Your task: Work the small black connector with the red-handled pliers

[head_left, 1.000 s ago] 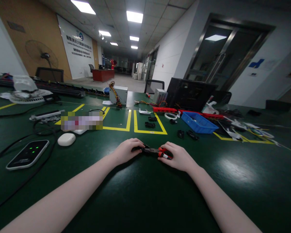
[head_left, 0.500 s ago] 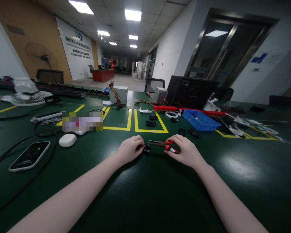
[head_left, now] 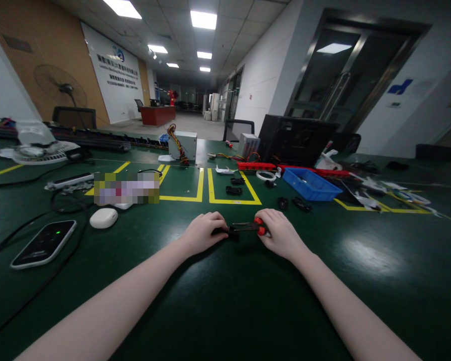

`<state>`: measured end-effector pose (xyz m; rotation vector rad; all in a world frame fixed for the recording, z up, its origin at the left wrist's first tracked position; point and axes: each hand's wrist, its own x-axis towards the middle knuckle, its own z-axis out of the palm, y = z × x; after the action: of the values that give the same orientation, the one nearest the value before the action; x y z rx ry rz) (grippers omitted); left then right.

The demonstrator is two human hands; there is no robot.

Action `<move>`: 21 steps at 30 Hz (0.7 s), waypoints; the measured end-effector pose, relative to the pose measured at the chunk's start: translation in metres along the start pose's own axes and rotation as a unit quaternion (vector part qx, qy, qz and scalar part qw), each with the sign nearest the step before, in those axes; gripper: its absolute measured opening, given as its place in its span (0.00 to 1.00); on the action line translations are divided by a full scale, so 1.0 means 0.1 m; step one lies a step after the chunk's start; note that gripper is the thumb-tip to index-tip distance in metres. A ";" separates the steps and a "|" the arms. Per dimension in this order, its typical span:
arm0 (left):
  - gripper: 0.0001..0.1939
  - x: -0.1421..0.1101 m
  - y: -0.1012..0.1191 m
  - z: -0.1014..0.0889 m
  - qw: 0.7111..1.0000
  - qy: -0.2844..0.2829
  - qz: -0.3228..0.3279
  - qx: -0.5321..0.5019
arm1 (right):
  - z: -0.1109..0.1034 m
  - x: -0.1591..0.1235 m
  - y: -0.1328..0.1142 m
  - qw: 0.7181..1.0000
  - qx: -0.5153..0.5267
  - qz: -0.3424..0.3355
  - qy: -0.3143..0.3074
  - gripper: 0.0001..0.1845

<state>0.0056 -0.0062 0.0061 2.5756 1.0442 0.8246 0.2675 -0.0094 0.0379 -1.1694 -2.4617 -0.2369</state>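
Left hand (head_left: 208,231) pinching a small black part (head_left: 232,230), mostly hidden by the fingers; right hand (head_left: 280,233) wrapped round the red handles of needle-nose pliers (head_left: 250,226). Clock centred on pliers, 12 straight ahead: part at 9, right by the tips. Can't tell if they bite or only touch.

Tip: keep left fingertips clear of the jaws, line the nose up square, squeeze lightly; part looks like plastic, could crack.

Pliers: slim, tapered metal nose. Tabletop (head_left: 225,306): smooth, glossy green, so bits could skid. 12: two lumpy black pieces (head_left: 233,190) inside yellow tape (head_left: 235,202). 1–2: two more black pieces (head_left: 282,203), then rectangular blue plastic tray (head_left: 312,194). 9–10: rounded white case (head_left: 103,218).
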 end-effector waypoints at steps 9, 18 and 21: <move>0.12 0.00 0.01 -0.04 0.997 -0.010 -0.020 -0.074 | 0.06 -0.01 0.02 1.000 -0.027 0.014 0.008 0.15; 0.08 0.00 0.00 -0.01 0.990 0.006 0.008 -0.139 | 0.08 0.00 -0.10 0.999 -0.033 -0.003 -0.024 0.19; 0.07 -0.01 0.02 -0.02 0.992 0.007 0.006 -0.124 | 0.07 0.00 -0.12 0.999 -0.030 -0.008 -0.024 0.22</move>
<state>0.0050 -0.0077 0.0080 2.3718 0.8700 0.9139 0.2560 -0.0149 0.0314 -1.1939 -2.5226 -0.2912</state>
